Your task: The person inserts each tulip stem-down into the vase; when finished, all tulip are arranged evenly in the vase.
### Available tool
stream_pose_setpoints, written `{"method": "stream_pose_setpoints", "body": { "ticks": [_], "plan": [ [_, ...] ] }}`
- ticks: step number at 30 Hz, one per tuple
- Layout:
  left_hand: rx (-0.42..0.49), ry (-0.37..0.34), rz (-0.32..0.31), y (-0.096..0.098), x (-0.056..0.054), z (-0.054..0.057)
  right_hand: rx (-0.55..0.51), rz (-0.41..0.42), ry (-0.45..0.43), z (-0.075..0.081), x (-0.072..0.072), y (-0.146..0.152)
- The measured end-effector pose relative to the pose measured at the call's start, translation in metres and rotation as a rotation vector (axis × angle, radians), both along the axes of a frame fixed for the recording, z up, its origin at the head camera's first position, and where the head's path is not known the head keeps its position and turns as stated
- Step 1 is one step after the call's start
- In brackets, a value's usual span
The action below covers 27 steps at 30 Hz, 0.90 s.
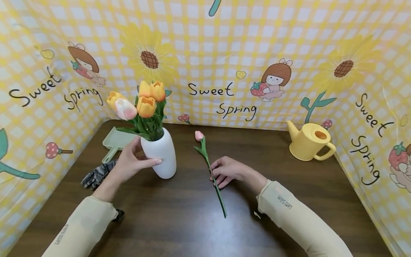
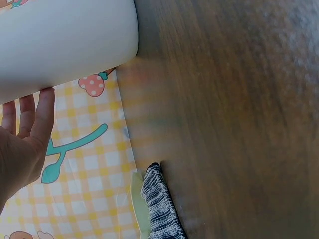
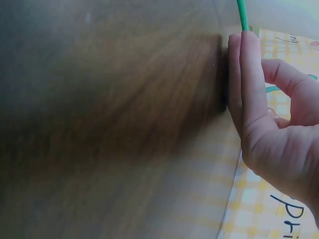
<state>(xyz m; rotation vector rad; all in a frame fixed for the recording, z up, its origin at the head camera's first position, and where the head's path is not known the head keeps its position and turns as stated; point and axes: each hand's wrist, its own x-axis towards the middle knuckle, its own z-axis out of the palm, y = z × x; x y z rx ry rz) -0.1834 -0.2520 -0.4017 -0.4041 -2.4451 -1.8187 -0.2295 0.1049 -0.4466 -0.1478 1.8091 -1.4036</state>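
A white vase (image 1: pixel 165 157) stands left of centre, bearing several orange-yellow tulips (image 1: pixel 146 106) and a pale pink-white tulip (image 1: pixel 126 109). Around its side my left hand (image 1: pixel 130 159) grips, thumb on the near face. The left wrist view shows fingers (image 2: pixel 44 112) touching the vase wall (image 2: pixel 65 45). To the right, my right hand (image 1: pixel 229 171) pinches the stem of a single pink tulip (image 1: pixel 199 135), whose bloom points away and lower stem toward me. In the right wrist view, only a bit of green stem (image 3: pixel 242 15) shows past the fingertips.
A yellow watering can (image 1: pixel 309 141) stands at the back right. Behind my left hand lie a pale green dustpan (image 1: pixel 117 138) and a grey-black knitted glove (image 1: pixel 97 175). A small pale scrap (image 1: pixel 257 215) lies by the right sleeve. Checked cloth walls border the brown table (image 1: pixel 192 232).
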Motion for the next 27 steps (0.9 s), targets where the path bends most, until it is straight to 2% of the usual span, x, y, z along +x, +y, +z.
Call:
{"method": "stream_pose_setpoints", "body": {
  "ticks": [5, 10, 18, 21, 24, 27],
  "plan": [
    [-0.010, -0.001, -0.002, -0.002, 0.003, 0.001, -0.046, 0.021, -0.023, 0.003, -0.001, 0.006],
    [-0.022, -0.003, 0.022, -0.005, 0.005, 0.001, -0.111, 0.032, -0.047, 0.010, -0.002, 0.011],
    [-0.006, 0.006, 0.001, -0.005, 0.001, -0.001, -0.191, -0.014, -0.045, 0.035, 0.003, 0.032],
    [-0.010, 0.010, 0.006, -0.004, 0.000, -0.002, -0.264, -0.072, -0.039, 0.045, 0.006, 0.039],
    [-0.012, 0.010, 0.005, -0.003, -0.001, -0.002, -0.353, -0.163, -0.039, 0.053, 0.008, 0.046],
    [-0.011, 0.009, -0.007, -0.001, -0.002, -0.002, -0.452, -0.263, -0.002, 0.059, 0.012, 0.052]
  ]
}}
